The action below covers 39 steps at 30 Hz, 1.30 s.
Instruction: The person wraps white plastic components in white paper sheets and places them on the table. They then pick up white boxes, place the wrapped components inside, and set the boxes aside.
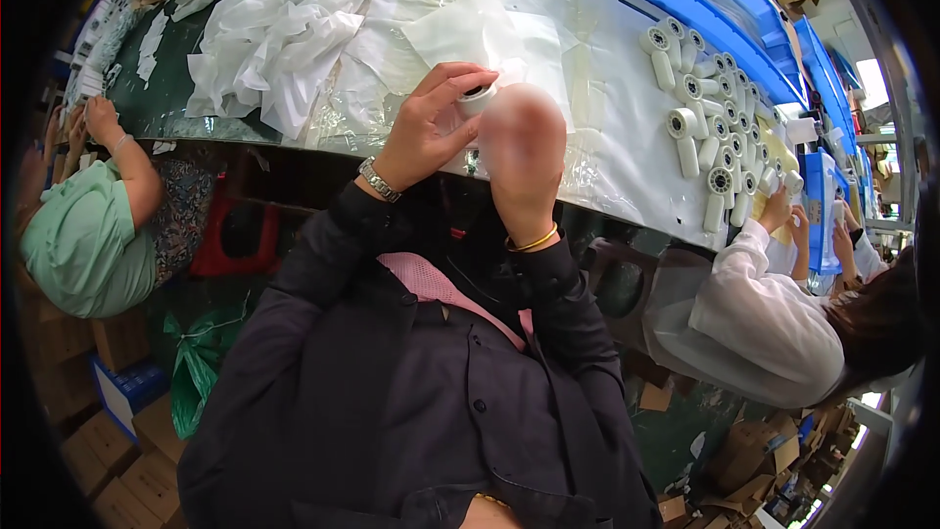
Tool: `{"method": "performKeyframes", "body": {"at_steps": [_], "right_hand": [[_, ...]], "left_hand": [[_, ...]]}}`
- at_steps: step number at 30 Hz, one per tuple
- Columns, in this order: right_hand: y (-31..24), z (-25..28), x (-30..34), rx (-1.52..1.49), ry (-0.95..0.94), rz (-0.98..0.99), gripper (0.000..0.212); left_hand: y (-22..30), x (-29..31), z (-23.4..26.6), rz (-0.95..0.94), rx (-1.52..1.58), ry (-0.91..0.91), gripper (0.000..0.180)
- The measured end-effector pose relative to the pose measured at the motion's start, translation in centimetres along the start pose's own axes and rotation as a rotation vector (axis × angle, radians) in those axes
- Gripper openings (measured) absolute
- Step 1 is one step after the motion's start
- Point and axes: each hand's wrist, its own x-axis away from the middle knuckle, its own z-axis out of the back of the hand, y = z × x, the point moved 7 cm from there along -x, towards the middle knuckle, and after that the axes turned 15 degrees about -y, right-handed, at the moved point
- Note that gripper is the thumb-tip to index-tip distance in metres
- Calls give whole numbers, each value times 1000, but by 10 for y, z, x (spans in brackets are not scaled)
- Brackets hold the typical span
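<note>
My left hand (431, 122), with a metal watch at the wrist, curls its fingers and thumb around a white device (479, 102) with a dark round opening. Right beside it, my right hand (526, 142) is smeared by blur, so its fingers and anything in them cannot be made out. A gold bangle circles that wrist. Both hands are over the table's near edge. Under and beyond them lie thin white sheets (450, 31) on a clear plastic cover.
Several white round-headed devices with stubby handles (720, 181) stand grouped at the right. Blue bins (720, 15) line the far right edge. A heap of crumpled white sheets (279, 24) lies at left. Co-workers sit on both sides, one in a green top (93, 235), one in white sleeves (764, 309).
</note>
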Motion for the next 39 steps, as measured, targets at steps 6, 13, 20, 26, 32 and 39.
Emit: {"method": "performKeyframes", "body": {"at_steps": [6,13,20,26,32,39], "right_hand": [[10,16,-3,-86,157,-243,43],[27,12,-3,-187,50,-472,21],[32,4,0,-139,-95,-259,13],[32,17,7,-289,19,-246,7],[33,15,9,-286,-8,-229,8],[27,17,9,-325,21,-220,7]], "left_hand": [[-8,7,0,79,219,104,47],[0,9,-4,-17,118,-42,49],[-11,8,-2,50,281,209,53],[-2,4,1,100,-82,149,51],[-28,16,-7,183,-2,105,49],[-16,7,-3,128,88,168,53]]}}
